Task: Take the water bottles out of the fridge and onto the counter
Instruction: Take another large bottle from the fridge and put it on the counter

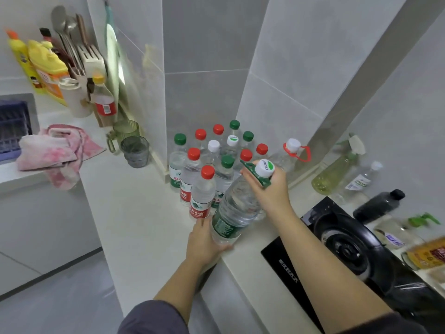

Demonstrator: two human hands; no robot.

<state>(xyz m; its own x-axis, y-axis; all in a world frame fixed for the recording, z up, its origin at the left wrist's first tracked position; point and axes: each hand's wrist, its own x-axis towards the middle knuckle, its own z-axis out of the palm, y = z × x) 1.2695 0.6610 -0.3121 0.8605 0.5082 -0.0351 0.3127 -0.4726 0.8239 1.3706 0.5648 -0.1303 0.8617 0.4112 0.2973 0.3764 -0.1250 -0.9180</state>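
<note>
The right hand (269,189) is closed around the neck of the large water bottle (237,206), fingers threaded by the green carry handle (252,171) just under the white cap (265,168). The left hand (204,244) cups the base of the same bottle, fingers spread beneath it. The bottle is tilted, cap away from the person, base toward the counter edge; the two-hand hold likely shares the weight and steers the base down. Relative to this bottle: the cluster of small bottles (204,165) stands upright on the counter (134,213) just behind and left, the nearest red-capped bottle (203,191) almost touching. The stove (349,251) lies to the right. Judged step: setting down beside the cluster
</note>
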